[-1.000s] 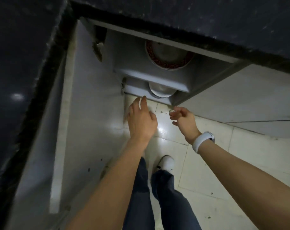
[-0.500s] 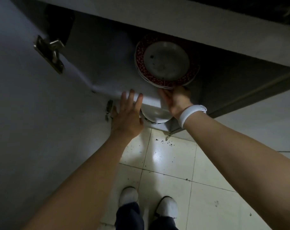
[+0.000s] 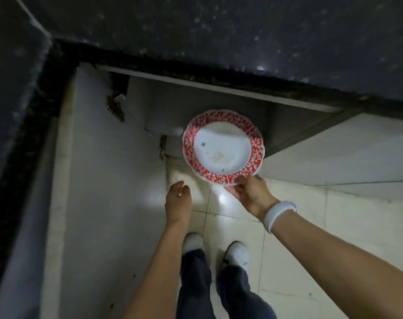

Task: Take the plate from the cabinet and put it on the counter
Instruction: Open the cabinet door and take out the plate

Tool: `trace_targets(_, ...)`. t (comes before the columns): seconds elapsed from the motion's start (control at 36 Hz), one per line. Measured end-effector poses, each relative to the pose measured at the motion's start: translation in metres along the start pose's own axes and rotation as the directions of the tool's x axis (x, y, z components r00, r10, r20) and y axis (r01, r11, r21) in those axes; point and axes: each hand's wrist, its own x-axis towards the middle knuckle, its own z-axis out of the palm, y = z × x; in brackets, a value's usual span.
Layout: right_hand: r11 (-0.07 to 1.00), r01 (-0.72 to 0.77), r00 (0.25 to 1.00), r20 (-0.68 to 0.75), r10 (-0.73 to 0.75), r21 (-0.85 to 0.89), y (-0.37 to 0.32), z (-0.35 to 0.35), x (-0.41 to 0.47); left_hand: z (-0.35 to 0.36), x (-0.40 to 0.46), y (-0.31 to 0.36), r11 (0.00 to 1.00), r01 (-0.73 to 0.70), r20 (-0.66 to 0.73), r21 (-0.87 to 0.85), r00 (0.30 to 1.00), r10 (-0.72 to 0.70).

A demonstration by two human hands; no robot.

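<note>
The right hand (image 3: 251, 192) pinches the near rim of the plate (image 3: 222, 145), thumb on top and fingers tucked beneath, so the plate juts away from the fingertips, face up, out in the air in front of the open cabinet (image 3: 219, 100). The left hand (image 3: 178, 201), off to the side of that grip, holds nothing, its fingers loosely curled just short of the cabinet door (image 3: 108, 180). A one-edge pinch leaves the far rim unsupported; the lift up to the dark speckled counter (image 3: 242, 31) would likely go best with the plate kept level and the free hand brought under it. The plate is white-centred with a scalloped red floral border and a few faint marks.
</note>
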Motion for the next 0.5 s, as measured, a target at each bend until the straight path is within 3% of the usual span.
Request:
trace_targets(0.17,0.988,-0.085,0.996,-0.029,0.082,-0.128,0.033,-0.052,-0.102,-0.025,-0.057,-0.013,0.992,0.123,0.055,-0.042,0.991,-0.121)
trace_targets(0.31,0.979,-0.096,0.995,0.005,0.098,-0.18,0.039,-0.093,-0.178,-0.039,-0.114,0.008,0.985,-0.038,0.222,0.171,0.975,-0.001)
trace_targets(0.5,0.941,0.026,0.998,0.066,-0.003,-0.339,0.006,-0.142,-0.259,-0.025,-0.185,0.045,0.883,-0.328,0.462,0.335,0.874,0.15)
